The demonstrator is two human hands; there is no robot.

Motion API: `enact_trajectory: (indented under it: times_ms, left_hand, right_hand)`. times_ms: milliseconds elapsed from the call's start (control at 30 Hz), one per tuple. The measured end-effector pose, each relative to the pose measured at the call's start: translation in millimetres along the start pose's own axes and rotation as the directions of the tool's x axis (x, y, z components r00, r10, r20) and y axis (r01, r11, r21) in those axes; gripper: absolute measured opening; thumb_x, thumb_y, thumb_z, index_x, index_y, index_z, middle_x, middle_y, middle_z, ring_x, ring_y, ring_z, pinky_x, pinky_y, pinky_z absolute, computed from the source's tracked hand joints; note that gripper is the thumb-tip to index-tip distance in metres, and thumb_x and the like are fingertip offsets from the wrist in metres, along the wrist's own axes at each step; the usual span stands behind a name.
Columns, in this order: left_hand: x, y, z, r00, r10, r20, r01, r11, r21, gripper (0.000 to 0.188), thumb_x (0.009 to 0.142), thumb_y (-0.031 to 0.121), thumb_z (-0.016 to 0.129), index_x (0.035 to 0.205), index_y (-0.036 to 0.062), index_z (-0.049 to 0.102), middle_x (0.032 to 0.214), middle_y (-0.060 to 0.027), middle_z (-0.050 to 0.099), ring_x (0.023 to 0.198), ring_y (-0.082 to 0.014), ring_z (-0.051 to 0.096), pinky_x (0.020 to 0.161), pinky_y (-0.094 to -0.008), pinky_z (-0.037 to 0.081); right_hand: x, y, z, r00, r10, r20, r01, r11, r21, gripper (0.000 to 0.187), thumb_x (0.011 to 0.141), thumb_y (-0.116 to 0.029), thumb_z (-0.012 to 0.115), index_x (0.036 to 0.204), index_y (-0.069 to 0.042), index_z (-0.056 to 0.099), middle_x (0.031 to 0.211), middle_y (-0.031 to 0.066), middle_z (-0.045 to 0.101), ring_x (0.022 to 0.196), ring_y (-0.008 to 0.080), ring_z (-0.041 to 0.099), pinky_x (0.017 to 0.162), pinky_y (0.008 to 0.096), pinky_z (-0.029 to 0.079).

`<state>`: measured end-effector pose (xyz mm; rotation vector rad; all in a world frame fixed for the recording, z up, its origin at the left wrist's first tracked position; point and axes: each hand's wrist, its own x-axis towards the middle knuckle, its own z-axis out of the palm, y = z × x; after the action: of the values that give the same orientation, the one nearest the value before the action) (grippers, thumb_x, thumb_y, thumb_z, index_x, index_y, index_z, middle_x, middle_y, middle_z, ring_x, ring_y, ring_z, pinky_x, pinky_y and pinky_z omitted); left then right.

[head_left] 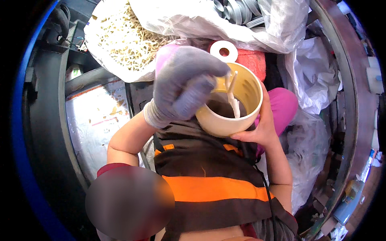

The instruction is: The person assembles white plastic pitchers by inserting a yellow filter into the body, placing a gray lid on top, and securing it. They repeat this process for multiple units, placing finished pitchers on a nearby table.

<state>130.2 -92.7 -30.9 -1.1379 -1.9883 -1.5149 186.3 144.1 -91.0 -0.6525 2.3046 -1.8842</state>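
Workplace: dark metal frame [44, 104] at the seated person's left; white sheet [96, 120] beside it, scattered with brown bits.
Beyond the knees: sack [136, 75] filled with pale strips [124, 36]; grey discs [240, 12] in clear wrap; more crumpled plastic [307, 84] to the right.
Cup: cream, tilted, mouth upward; held above the lap, in front of the dark, orange-banded apron [213, 188]. Cup [225, 125] interior dark low down.
Piece [232, 98]: white, forked, standing inside the cup.
Right hand [263, 130]: bare, clasping the cup's right side and underside.
Left hand [187, 82]: grey-gloved, fingers curled at the rim, one fingertip by the piece's top; whether gripped, cannot tell.
Ring [215, 51]: white, just behind the cup, beside red cloth [254, 64].
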Motion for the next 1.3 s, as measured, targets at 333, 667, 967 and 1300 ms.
enact_trajectory:
  times_ms: [333, 667, 967, 1300]
  left_hand:
    - [-5.6, 9.7, 16.1, 0.840, -0.237, 0.489, 0.222, 0.971, 0.089, 0.027, 0.069, 0.036, 0.070, 0.073, 0.0093, 0.065, 0.071, -0.0093, 0.058, 0.074, -0.0286, 0.054, 0.069, -0.0373, 0.041]
    - [-44.7, -82.5, -67.4, 0.566, -0.500, -0.656, 0.638, 0.769, -0.036, 0.045, 0.091, 0.041, 0.050, 0.063, 0.0052, 0.055, 0.057, -0.0027, 0.048, 0.058, -0.0125, 0.044, 0.060, -0.0305, 0.041]
    - [-28.7, -37.6, 7.8, 0.612, -0.581, 0.536, 0.480, 0.812, 0.332, 0.031, 0.091, 0.031, 0.051, 0.105, 0.0055, 0.060, 0.099, -0.0146, 0.062, 0.093, -0.0291, 0.059, 0.081, -0.0325, 0.046]
    - [-37.3, -44.4, 58.1, 0.200, -0.726, 0.658, 0.867, -0.181, -0.464, 0.035, 0.080, 0.026, 0.048, 0.099, -0.0014, 0.058, 0.113, -0.0153, 0.058, 0.101, -0.0228, 0.057, 0.091, -0.0342, 0.044]
  right_hand:
    - [-2.5, -1.8, -6.2, 0.982, -0.090, 0.163, 0.121, 0.975, -0.185, 0.111, 0.055, -0.036, 0.082, 0.141, -0.001, 0.022, 0.140, 0.0185, 0.033, 0.131, 0.0326, 0.033, 0.108, 0.0412, 0.023]
    - [-27.6, 39.0, 3.5, 0.990, -0.075, -0.117, 0.076, 0.997, -0.001, 0.026, 0.070, -0.020, 0.069, 0.076, -0.005, 0.049, 0.087, 0.0084, 0.057, 0.101, 0.0305, 0.053, 0.088, 0.0407, 0.039]
    - [-10.1, 37.4, -7.9, 0.904, 0.236, -0.357, -0.190, 0.969, 0.159, 0.028, 0.083, -0.028, 0.062, 0.095, -0.003, 0.058, 0.099, 0.0059, 0.059, 0.098, 0.0182, 0.055, 0.085, 0.0329, 0.043]
    - [-262.2, 180.5, -121.4, 0.424, 0.795, -0.433, -0.860, 0.203, -0.469, 0.032, 0.089, -0.030, 0.048, 0.099, -0.003, 0.062, 0.087, 0.0173, 0.065, 0.078, 0.0301, 0.063, 0.069, 0.0406, 0.048]
